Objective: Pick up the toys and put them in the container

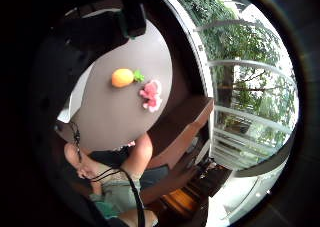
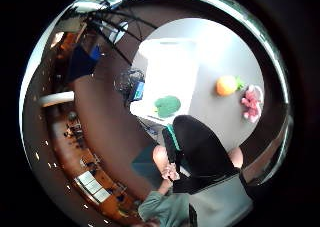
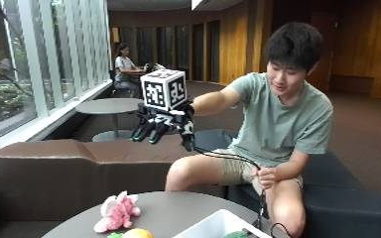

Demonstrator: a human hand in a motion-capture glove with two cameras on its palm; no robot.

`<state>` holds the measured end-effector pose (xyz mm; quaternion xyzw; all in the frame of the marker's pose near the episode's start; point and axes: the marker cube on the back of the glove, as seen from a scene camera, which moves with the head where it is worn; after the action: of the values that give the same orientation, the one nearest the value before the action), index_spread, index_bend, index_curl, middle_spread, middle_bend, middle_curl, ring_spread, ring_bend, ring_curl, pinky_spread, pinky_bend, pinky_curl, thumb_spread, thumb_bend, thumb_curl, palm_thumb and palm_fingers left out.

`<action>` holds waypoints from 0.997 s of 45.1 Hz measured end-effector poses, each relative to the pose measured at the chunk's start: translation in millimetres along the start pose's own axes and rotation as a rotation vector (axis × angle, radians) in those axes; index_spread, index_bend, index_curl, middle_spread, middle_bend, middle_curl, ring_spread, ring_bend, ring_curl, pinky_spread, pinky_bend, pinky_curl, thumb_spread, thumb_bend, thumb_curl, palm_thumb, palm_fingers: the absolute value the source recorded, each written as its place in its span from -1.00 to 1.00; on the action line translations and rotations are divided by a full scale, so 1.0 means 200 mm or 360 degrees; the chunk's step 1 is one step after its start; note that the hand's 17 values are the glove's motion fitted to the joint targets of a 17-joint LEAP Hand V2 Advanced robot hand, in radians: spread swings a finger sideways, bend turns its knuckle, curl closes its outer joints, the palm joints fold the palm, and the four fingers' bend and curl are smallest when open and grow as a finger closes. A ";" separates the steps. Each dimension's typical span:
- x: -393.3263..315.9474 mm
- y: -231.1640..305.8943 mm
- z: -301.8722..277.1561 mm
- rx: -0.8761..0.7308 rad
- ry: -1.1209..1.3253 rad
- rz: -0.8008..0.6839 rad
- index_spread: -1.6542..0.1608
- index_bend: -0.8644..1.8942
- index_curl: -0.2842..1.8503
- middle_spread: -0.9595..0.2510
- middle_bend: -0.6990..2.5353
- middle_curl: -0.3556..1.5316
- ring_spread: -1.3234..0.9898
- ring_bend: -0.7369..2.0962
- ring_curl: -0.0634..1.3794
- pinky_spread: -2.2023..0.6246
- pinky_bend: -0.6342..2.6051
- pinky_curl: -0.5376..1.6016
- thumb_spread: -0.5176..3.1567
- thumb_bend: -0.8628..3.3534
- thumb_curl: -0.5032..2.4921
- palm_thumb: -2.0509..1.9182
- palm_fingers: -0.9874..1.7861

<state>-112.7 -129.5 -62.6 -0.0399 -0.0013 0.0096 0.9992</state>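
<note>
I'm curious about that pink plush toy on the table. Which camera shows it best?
The outside view: the pink plush toy is near and its ears and body are distinct, beside the orange toy. Both palm views show it only as a tiny pink shape on the table.

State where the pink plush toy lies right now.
In the outside view, the pink plush toy lies on the round table, beside the orange toy.

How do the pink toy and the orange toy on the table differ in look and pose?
The pink toy is a soft plush animal lying stretched out, while the orange toy is round and compact, like a fruit, with a green leafy tip. The pink toy looks the longer of the two; the orange toy sits nearer the white container. Both rest on the round table, untouched, with the gloved right hand raised well above them.
</note>
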 end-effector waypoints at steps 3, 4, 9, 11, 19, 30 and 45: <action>0.13 0.03 0.01 -0.0001 -0.0021 0.0037 0.56 -0.31 -0.41 0.59 -0.49 -0.25 0.16 -0.13 -0.39 0.57 0.12 -0.15 -0.04 -0.60 -0.33 0.05 -0.45; 0.18 0.05 0.02 -0.0002 -0.0019 0.0051 0.56 -0.31 -0.41 0.59 -0.49 -0.25 0.16 -0.13 -0.40 0.57 0.12 -0.15 -0.04 -0.60 -0.33 0.05 -0.45; 0.45 0.11 0.12 -0.0021 -0.0016 0.0147 0.56 -0.30 -0.44 0.58 -0.49 -0.27 0.16 -0.14 -0.41 0.58 0.11 -0.16 -0.03 -0.60 -0.35 0.05 -0.44; 0.57 0.14 0.17 -0.0050 -0.0035 0.0195 0.56 -0.30 -0.44 0.58 -0.49 -0.28 0.16 -0.14 -0.41 0.58 0.11 -0.16 -0.03 -0.60 -0.36 0.06 -0.43; 0.86 0.12 0.39 -0.0101 -0.0054 0.0287 0.54 -0.30 -0.47 0.54 -0.49 -0.31 0.16 -0.15 -0.42 0.58 0.09 -0.17 -0.02 -0.60 -0.38 0.07 -0.42; 1.08 0.00 0.81 -0.0167 -0.0130 0.0338 0.55 -0.34 -0.53 0.51 -0.48 -0.32 0.16 -0.14 -0.42 0.58 0.10 -0.17 -0.01 -0.60 -0.40 0.08 -0.44; 1.29 -0.16 1.63 -0.0385 -0.0269 0.0596 0.57 -0.34 -0.57 0.57 -0.48 -0.34 0.17 -0.09 -0.40 0.58 0.13 -0.16 0.01 -0.59 -0.41 0.11 -0.44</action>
<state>144.3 -130.3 264.4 -0.1578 -0.0785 0.1978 0.9642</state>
